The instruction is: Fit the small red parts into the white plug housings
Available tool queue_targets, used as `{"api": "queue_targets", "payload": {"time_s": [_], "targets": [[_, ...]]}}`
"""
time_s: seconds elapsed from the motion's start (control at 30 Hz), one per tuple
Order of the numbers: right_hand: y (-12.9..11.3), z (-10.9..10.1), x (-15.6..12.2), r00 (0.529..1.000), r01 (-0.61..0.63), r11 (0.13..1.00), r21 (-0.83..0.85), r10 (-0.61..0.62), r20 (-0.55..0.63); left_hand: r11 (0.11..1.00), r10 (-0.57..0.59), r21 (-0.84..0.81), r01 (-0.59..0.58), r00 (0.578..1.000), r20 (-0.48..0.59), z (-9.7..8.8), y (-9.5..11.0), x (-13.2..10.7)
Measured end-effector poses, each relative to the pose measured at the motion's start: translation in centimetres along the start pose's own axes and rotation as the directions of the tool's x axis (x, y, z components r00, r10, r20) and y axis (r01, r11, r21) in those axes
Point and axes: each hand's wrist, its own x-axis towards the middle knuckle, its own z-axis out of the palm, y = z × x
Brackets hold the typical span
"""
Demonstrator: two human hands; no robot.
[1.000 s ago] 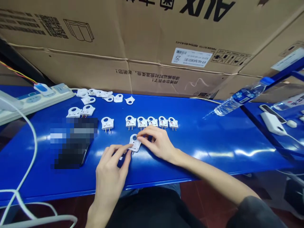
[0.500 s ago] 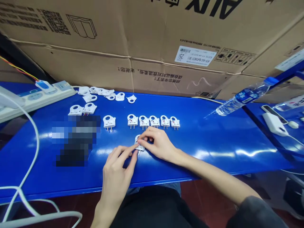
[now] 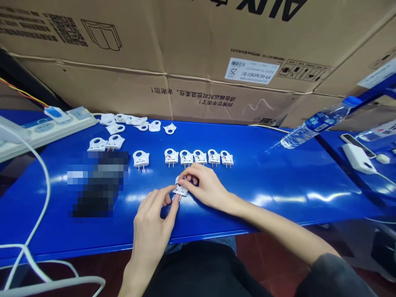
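Observation:
Between my hands, low over the blue table, is a white two-pin plug half (image 3: 180,190) with a ring-shaped top and its metal pins toward me. My right hand (image 3: 204,185) pinches it by the ring end, its fingers covering part of the ring. My left hand (image 3: 154,214) closes thumb and index finger on its left side, by the pins. Just beyond my hands stretches a row of similar plug halves, among them one at the left (image 3: 141,159) and one at the right end (image 3: 227,159); small coloured bits show inside several of these.
White plug covers (image 3: 154,126) lie loosely at the back left, near a power strip (image 3: 46,132). A pixelated dark object (image 3: 102,185) rests left of my hands. A water bottle (image 3: 318,123) leans at the right. A large cardboard box (image 3: 123,90) stands behind the blue table (image 3: 278,173).
My left index finger has drawn back from the plug half's face to its left edge. More of the face and the pins now show. My right hand keeps its pinch.

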Motion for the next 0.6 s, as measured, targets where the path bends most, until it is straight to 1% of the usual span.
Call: {"api": "queue_targets", "payload": {"time_s": [0.13,0.27,0.33,0.43,0.53,0.6], "targets": [[0.1,-1.2,0.2,1.000,0.011,0.998,-0.054,-0.010,0.015,1.000,0.014,0.010,-0.014,0.999,0.033,-0.2,0.0,0.0],[0.0,-2.0,0.0,0.994,0.017,0.989,-0.145,-0.002,0.106,0.997,0.023,0.077,-0.025,1.000,0.020,-0.8,-0.2,-0.1],[-0.1,-2.1,-0.2,0.990,0.028,0.982,-0.185,-0.002,0.140,0.991,0.017,0.134,-0.018,1.000,0.011,-1.4,-0.4,-0.1],[-0.4,-1.8,-0.6,0.989,0.048,0.972,-0.230,-0.013,0.150,0.981,0.010,0.194,-0.009,1.000,-0.005,-2.4,-0.9,0.0],[-0.5,-1.3,-0.8,0.985,0.062,0.952,-0.298,-0.011,0.170,0.977,0.040,0.207,-0.044,0.999,0.022,-3.0,-1.5,0.2],[-0.4,-1.0,-0.9,0.982,0.080,0.936,-0.342,-0.015,0.191,0.976,0.062,0.207,-0.073,0.996,0.061,-3.1,-2.0,0.3]]}}
